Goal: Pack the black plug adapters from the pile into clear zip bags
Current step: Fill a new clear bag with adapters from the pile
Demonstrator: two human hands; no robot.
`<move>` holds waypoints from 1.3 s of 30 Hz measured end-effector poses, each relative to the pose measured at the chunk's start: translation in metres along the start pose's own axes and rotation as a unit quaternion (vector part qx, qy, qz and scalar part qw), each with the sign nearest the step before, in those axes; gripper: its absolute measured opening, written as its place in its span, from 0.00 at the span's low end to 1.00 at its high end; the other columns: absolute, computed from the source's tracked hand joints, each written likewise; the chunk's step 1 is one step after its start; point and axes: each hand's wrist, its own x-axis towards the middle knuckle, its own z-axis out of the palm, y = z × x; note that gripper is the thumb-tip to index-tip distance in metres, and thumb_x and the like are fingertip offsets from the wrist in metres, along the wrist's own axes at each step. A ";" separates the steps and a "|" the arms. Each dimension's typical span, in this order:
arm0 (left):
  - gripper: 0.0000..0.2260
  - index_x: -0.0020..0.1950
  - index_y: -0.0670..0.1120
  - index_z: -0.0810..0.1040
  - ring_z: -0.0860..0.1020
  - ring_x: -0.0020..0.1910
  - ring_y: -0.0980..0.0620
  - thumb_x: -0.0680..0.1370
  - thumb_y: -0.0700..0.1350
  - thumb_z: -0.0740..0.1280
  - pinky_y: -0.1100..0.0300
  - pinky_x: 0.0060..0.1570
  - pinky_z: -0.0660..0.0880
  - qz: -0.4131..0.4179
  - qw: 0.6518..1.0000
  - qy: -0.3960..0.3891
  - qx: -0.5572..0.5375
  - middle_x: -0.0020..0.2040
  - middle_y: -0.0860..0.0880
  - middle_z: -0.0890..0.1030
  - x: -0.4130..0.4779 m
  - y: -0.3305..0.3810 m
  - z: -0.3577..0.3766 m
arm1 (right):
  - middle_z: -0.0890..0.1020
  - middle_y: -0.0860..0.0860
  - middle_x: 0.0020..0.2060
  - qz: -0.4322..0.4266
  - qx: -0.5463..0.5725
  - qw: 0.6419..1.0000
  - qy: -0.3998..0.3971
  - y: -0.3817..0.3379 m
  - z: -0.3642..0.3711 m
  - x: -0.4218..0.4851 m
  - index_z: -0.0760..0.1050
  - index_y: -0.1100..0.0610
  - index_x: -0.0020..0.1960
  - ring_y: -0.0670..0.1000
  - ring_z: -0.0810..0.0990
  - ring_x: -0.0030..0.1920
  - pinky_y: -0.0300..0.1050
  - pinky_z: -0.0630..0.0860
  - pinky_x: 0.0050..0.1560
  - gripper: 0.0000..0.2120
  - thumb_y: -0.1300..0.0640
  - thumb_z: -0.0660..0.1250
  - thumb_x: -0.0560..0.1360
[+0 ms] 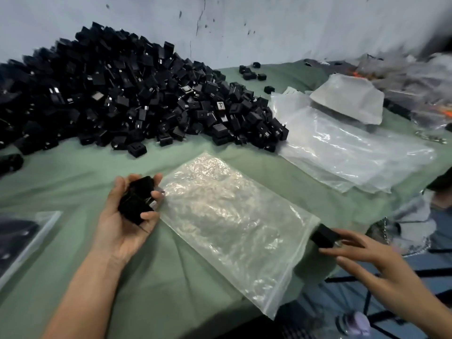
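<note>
Glossy crinkled plastic bag [234, 216] on matt green cloth [73, 182].

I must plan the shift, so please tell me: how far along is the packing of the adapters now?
Done: a bag at the left edge seems to hold dark pieces already. In hand: the left hand grips a handful of adapters, and the right hand pinches a single adapter at the mouth of the flat bag, which looks empty. Left: the large pile and the spare bags.
</note>
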 end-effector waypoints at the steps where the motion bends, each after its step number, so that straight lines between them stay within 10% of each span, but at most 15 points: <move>1: 0.21 0.44 0.52 0.80 0.79 0.39 0.56 0.57 0.54 0.83 0.71 0.24 0.71 0.002 1.000 -0.001 -0.001 0.58 0.47 0.80 -0.001 0.001 0.000 | 0.78 0.41 0.60 -0.004 0.000 1.000 -0.007 0.000 0.002 -0.004 0.82 0.35 0.48 0.37 0.76 0.58 0.37 0.75 0.55 0.14 0.53 0.67 0.70; 10: 0.22 0.43 0.53 0.81 0.79 0.40 0.57 0.54 0.53 0.84 0.71 0.25 0.72 0.011 1.000 0.005 0.006 0.58 0.48 0.80 -0.005 0.000 0.004 | 0.73 0.38 0.66 -0.089 0.018 0.994 -0.054 -0.022 0.042 0.007 0.82 0.40 0.54 0.37 0.69 0.66 0.35 0.69 0.62 0.10 0.47 0.66 0.74; 17: 0.08 0.42 0.53 0.81 0.79 0.39 0.56 0.73 0.54 0.65 0.70 0.24 0.71 0.001 0.999 0.044 0.001 0.58 0.47 0.80 -0.006 -0.001 0.008 | 0.43 0.24 0.68 -0.127 -0.066 0.960 -0.240 -0.043 0.077 0.070 0.61 0.27 0.67 0.33 0.48 0.69 0.27 0.39 0.69 0.19 0.36 0.49 0.77; 22: 0.07 0.43 0.52 0.80 0.79 0.38 0.54 0.73 0.53 0.64 0.68 0.22 0.72 -0.003 0.998 0.058 0.000 0.57 0.46 0.81 -0.007 0.000 0.011 | 0.58 0.44 0.73 -0.111 -0.003 0.953 -0.282 -0.074 0.116 0.131 0.61 0.41 0.73 0.50 0.59 0.72 0.55 0.52 0.75 0.20 0.47 0.51 0.82; 26: 0.07 0.45 0.51 0.78 0.79 0.37 0.53 0.74 0.52 0.63 0.68 0.22 0.71 -0.002 0.998 0.060 -0.011 0.57 0.45 0.81 -0.006 0.001 0.012 | 0.51 0.48 0.68 -0.177 0.049 0.942 -0.283 -0.097 0.148 0.167 0.57 0.63 0.75 0.47 0.50 0.70 0.23 0.44 0.66 0.21 0.64 0.53 0.82; 28: 0.07 0.46 0.51 0.77 0.79 0.37 0.53 0.74 0.52 0.63 0.68 0.21 0.71 -0.002 0.998 0.059 -0.017 0.57 0.45 0.80 -0.005 0.001 0.011 | 0.55 0.55 0.70 -0.209 0.033 0.950 -0.228 -0.105 0.162 0.180 0.62 0.69 0.71 0.50 0.52 0.70 0.23 0.45 0.68 0.20 0.69 0.57 0.80; 32: 0.07 0.46 0.51 0.77 0.80 0.37 0.52 0.73 0.51 0.64 0.68 0.21 0.72 0.013 0.997 0.065 -0.039 0.56 0.44 0.80 -0.004 0.006 0.008 | 0.54 0.59 0.76 -0.245 0.008 0.940 -0.237 -0.100 0.170 0.205 0.67 0.56 0.71 0.55 0.49 0.77 0.57 0.51 0.75 0.20 0.65 0.59 0.80; 35: 0.06 0.45 0.50 0.77 0.80 0.35 0.52 0.73 0.50 0.65 0.68 0.21 0.71 0.050 0.992 0.089 -0.078 0.54 0.43 0.81 -0.003 0.015 0.003 | 0.54 0.46 0.77 -0.189 0.012 0.947 -0.260 -0.085 0.164 0.208 0.69 0.41 0.68 0.45 0.53 0.76 0.55 0.49 0.75 0.19 0.58 0.58 0.81; 39: 0.06 0.44 0.49 0.76 0.79 0.35 0.52 0.72 0.50 0.67 0.67 0.21 0.71 0.083 0.982 0.129 -0.106 0.53 0.42 0.81 0.000 0.019 0.000 | 0.69 0.45 0.68 -0.126 0.117 0.947 -0.271 -0.087 0.163 0.197 0.72 0.53 0.67 0.44 0.69 0.66 0.56 0.59 0.72 0.16 0.55 0.58 0.81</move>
